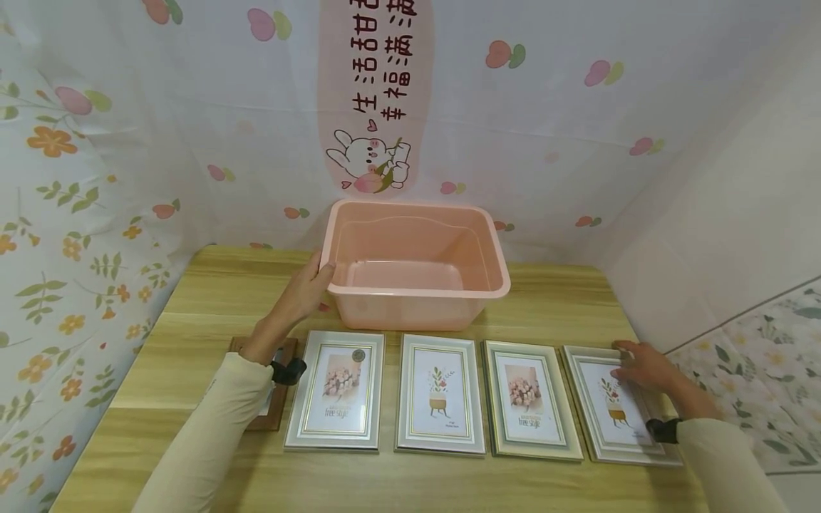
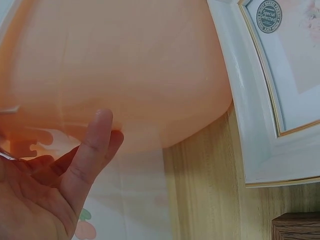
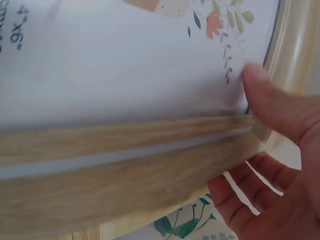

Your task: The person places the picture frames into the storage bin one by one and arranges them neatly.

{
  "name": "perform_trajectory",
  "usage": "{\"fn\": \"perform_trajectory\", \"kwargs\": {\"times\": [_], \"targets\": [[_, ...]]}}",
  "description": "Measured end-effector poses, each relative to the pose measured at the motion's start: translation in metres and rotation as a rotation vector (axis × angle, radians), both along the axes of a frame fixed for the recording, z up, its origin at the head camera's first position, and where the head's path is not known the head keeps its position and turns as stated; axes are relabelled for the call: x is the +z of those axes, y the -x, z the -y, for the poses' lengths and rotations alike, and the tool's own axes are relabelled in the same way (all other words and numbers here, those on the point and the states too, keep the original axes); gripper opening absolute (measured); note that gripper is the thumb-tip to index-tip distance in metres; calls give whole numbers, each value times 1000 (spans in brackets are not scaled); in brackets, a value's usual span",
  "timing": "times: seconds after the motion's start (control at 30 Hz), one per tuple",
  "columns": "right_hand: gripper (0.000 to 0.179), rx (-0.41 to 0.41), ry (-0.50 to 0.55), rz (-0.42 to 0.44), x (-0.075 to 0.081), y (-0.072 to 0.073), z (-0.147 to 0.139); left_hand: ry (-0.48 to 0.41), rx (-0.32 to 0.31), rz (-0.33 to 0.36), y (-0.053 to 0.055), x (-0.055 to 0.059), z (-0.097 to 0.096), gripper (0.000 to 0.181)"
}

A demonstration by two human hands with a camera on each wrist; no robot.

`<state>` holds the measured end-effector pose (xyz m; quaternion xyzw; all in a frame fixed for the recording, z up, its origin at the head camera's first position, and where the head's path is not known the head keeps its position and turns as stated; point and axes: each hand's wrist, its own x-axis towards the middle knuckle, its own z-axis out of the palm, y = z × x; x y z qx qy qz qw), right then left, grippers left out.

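Observation:
A pink plastic basin (image 1: pixel 410 303) stands at the back of the wooden table. My left hand (image 1: pixel 308 283) holds its left rim, and in the left wrist view the fingers (image 2: pixel 95 145) lie against the outer wall. At the far right, my right hand (image 1: pixel 648 367) grips the upper right corner of a pale picture frame (image 1: pixel 612 410) with a potted-plant print. The right wrist view has the thumb (image 3: pixel 260 90) over the front of this frame and the other fingers at its outer edge.
Left of that frame lie a gold-edged picture frame (image 1: pixel 532 399) and two silvery picture frames (image 1: pixel 439 395), (image 1: pixel 336 392) in a row. A brown picture frame (image 1: pixel 266 420) is partly hidden under my left forearm. Patterned cloth (image 1: pixel 256 142) hangs behind the table.

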<state>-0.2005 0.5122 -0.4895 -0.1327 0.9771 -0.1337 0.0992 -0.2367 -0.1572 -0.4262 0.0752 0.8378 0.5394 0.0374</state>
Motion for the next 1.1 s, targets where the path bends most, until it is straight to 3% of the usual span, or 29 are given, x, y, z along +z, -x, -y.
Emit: {"fn": "perform_trajectory", "kwargs": {"times": [0.13, 0.4, 0.57, 0.73, 0.93, 1.1], "targets": [[47, 21, -47, -51, -4, 4, -1, -4, -7, 2, 0, -1, 1, 55], [32, -62, -65, -40, -4, 4, 1, -17, 3, -16, 1, -3, 0, 52], [30, -107, -53, -49, 0, 5, -3, -9, 15, -20, 2, -4, 0, 52], [29, -99, -56, -43, 12, 6, -10, -4, 14, -12, 1, -4, 0, 52], [33, -88, 39, -43, 30, 5, -12, -5, 12, -12, 1, -3, 0, 52], [49, -156, 108, 43, 44, 0, -14, -14, 14, -19, 2, -3, 0, 51]]}}
